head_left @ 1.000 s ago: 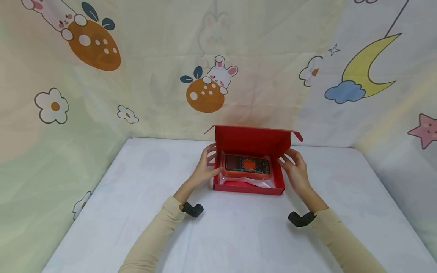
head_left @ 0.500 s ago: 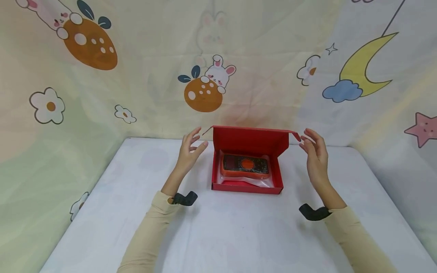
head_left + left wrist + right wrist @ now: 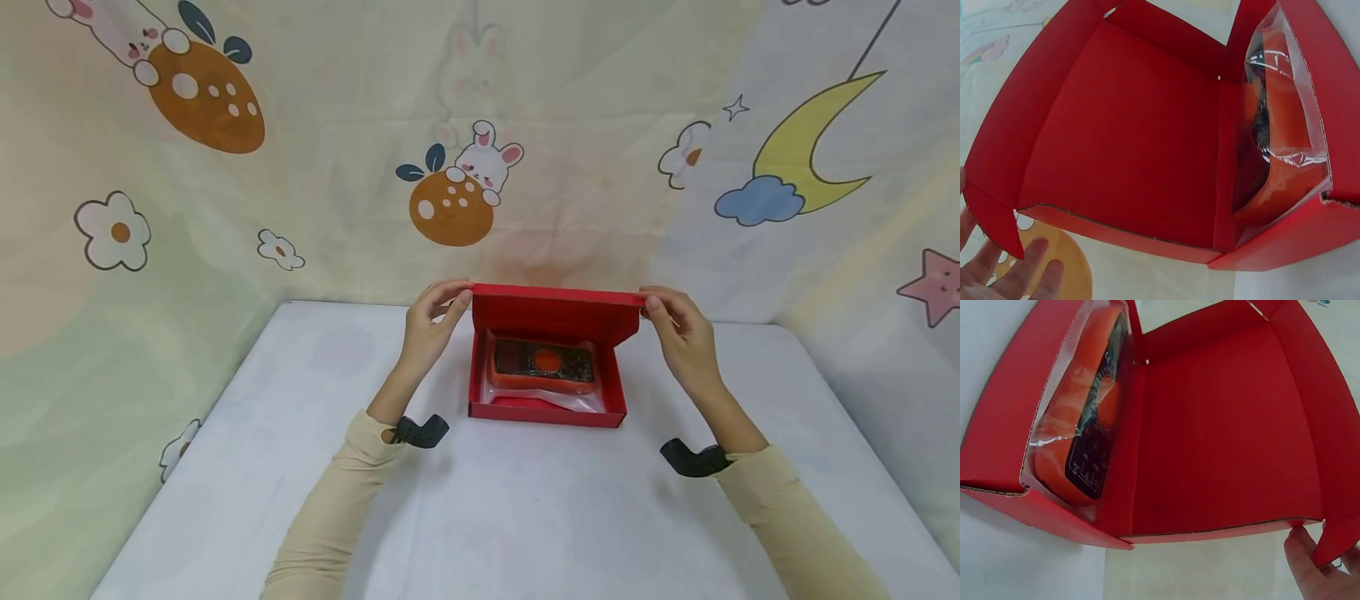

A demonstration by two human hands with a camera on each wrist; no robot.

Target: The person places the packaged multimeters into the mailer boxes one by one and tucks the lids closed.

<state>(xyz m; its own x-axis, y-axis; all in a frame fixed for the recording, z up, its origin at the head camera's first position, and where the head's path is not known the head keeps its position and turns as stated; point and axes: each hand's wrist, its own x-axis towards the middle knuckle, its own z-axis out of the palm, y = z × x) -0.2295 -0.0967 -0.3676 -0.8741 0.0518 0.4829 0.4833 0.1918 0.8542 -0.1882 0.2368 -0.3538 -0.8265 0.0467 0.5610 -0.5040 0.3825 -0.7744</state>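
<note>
A red cardboard box (image 3: 547, 414) lies on the table, its hinged lid (image 3: 555, 315) standing raised at the back. Inside is an orange multimeter (image 3: 543, 367) with a dark face and a round orange dial, wrapped in clear plastic. My left hand (image 3: 427, 333) holds the lid's upper left corner between thumb and fingers. At the opposite corner my right hand (image 3: 688, 346) pinches the lid's edge. The left wrist view has the left fingers (image 3: 1020, 275) spread by the lid's corner flap. In the right wrist view, the thumb (image 3: 1302, 556) touches the lid's side edge.
A white-covered table (image 3: 540, 517) reaches out in front of the box and to both sides. Behind it hangs a fabric backdrop (image 3: 337, 200) printed with rabbits, flowers and a moon, close to the table's back edge.
Both hands moved from the box's sides, out and up, then in to the lid's upper corners. The lid's front flap has folded down toward me. The multimeter stays in place.
</note>
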